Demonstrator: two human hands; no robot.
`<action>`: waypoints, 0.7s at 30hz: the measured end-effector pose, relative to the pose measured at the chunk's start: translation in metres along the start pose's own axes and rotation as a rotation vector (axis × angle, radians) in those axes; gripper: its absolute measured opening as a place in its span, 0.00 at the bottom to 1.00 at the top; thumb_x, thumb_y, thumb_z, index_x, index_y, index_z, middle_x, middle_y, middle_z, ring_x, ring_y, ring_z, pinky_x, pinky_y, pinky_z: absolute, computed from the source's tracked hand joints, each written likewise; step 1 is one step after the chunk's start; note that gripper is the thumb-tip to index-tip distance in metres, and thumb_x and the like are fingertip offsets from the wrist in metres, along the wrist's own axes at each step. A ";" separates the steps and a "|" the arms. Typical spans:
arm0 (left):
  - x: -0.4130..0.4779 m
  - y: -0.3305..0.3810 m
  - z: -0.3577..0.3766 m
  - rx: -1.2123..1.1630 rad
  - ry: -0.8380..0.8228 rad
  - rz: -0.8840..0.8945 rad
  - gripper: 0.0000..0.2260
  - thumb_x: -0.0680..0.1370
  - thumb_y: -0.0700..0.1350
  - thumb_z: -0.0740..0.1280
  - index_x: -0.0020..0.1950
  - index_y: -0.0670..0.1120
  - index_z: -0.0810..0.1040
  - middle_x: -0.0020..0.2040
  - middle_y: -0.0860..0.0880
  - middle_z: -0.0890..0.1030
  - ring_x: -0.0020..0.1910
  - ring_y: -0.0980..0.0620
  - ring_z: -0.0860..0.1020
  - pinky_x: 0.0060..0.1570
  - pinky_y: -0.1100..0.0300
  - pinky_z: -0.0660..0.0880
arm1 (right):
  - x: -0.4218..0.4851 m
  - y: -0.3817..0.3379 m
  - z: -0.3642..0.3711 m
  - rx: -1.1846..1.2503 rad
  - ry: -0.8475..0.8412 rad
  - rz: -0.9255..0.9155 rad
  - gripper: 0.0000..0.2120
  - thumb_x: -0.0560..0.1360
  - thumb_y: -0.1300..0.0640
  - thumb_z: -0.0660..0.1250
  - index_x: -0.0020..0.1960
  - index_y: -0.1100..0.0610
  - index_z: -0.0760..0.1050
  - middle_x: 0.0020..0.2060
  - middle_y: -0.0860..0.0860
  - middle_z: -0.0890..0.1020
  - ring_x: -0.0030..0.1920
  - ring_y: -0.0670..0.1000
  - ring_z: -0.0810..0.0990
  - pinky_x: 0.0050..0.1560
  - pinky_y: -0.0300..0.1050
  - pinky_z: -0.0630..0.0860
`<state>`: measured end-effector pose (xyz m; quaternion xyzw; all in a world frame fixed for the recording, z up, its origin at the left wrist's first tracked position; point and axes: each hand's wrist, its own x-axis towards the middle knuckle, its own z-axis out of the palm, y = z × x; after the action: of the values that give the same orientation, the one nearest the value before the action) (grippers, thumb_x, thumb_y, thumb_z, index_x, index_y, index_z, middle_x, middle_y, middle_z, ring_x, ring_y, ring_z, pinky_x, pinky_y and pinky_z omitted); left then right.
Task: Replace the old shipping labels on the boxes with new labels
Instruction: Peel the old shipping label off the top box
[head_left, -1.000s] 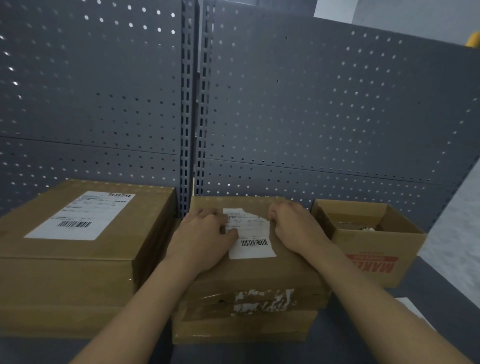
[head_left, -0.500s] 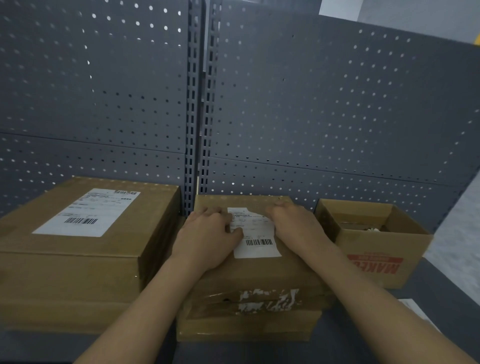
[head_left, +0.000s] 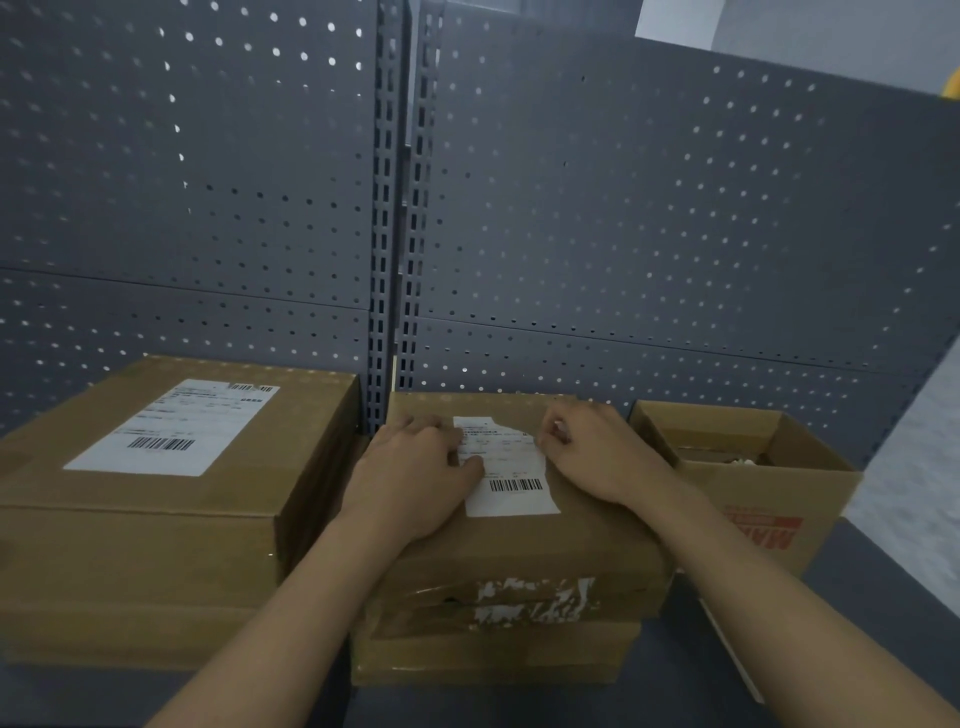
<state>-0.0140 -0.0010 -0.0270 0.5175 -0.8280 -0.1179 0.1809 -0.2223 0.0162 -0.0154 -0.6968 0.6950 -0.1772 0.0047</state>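
Standing at the left of the grey shelf (head_left: 883, 597) is a large closed box (head_left: 145, 540) with a white barcode label (head_left: 171, 428) flat on its top; just beside it the middle box (head_left: 519, 545) rests on a flatter box (head_left: 493, 657), with torn white scraps (head_left: 535, 597) along its front face; the left hand (head_left: 415, 483) lies palm down on the middle box's top, fingers only loosely bent and holding nothing, thumb pressing the left edge of the old label (head_left: 511, 467); that label lies on the box top, its upper right corner torn away; the right hand (head_left: 597, 452) has its fingers curled tight, the tips pinching the old label's right edge; farther right stands an open box (head_left: 779, 499) with red print; perforated grey panels (head_left: 675, 234) rise behind.
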 end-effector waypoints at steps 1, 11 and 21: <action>0.000 0.000 0.000 0.002 0.000 0.000 0.23 0.81 0.58 0.59 0.75 0.53 0.69 0.77 0.53 0.65 0.74 0.49 0.63 0.71 0.52 0.61 | 0.000 0.000 0.000 -0.018 -0.011 -0.007 0.07 0.80 0.51 0.63 0.51 0.53 0.78 0.52 0.49 0.78 0.51 0.48 0.77 0.49 0.41 0.73; -0.001 0.001 -0.001 0.002 -0.006 -0.002 0.22 0.81 0.58 0.59 0.73 0.52 0.72 0.76 0.52 0.67 0.72 0.49 0.65 0.69 0.53 0.63 | 0.005 -0.012 0.000 -0.210 -0.061 -0.026 0.07 0.82 0.57 0.58 0.49 0.57 0.73 0.49 0.52 0.74 0.46 0.52 0.74 0.46 0.47 0.72; 0.000 0.000 -0.001 -0.009 -0.001 0.000 0.22 0.81 0.58 0.59 0.73 0.52 0.71 0.76 0.53 0.66 0.72 0.49 0.65 0.69 0.54 0.63 | -0.009 0.000 -0.003 0.199 0.044 -0.023 0.07 0.83 0.51 0.57 0.49 0.47 0.72 0.46 0.43 0.75 0.46 0.43 0.74 0.41 0.35 0.66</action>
<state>-0.0133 -0.0007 -0.0263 0.5166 -0.8276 -0.1218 0.1828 -0.2223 0.0255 -0.0150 -0.6969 0.6658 -0.2606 0.0568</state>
